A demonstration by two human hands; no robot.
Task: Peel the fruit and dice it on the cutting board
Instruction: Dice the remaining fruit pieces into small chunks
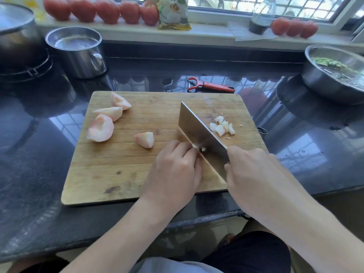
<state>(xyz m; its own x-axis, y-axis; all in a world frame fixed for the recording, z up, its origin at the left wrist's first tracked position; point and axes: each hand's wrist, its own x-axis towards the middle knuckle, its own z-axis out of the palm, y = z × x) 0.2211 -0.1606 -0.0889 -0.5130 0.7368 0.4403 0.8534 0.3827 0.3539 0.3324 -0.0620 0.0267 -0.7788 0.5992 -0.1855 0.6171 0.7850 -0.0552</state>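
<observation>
Counter: dark stone, holding cutting board [122, 174].
Left hand [173, 170]: curling over fruit piece [202, 149], mostly hidden, probably pinning it.
Right hand [254, 174]: gripping cleaver [199, 131], slicing just right of left fingertips.
Wedges [101, 129]: waiting left.

Dark glossy counter [39, 154], cutting board [118, 174], red peeler [211, 86], steel mug [78, 54]

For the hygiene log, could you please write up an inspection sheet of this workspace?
Surface: glossy dark stone counter, wet spots.
Job's things: wooden cutting board; four peeled pale pink fruit chunks; small diced pile; steel cleaver.
Clutter: red peeler, steel mug, steel bowl of greens.
Hands: left hand steadies a piece at the blade; right hand grips the cleaver.
Cables: nothing seen.
Surroundings: red tomatoes on windowsill.
</observation>
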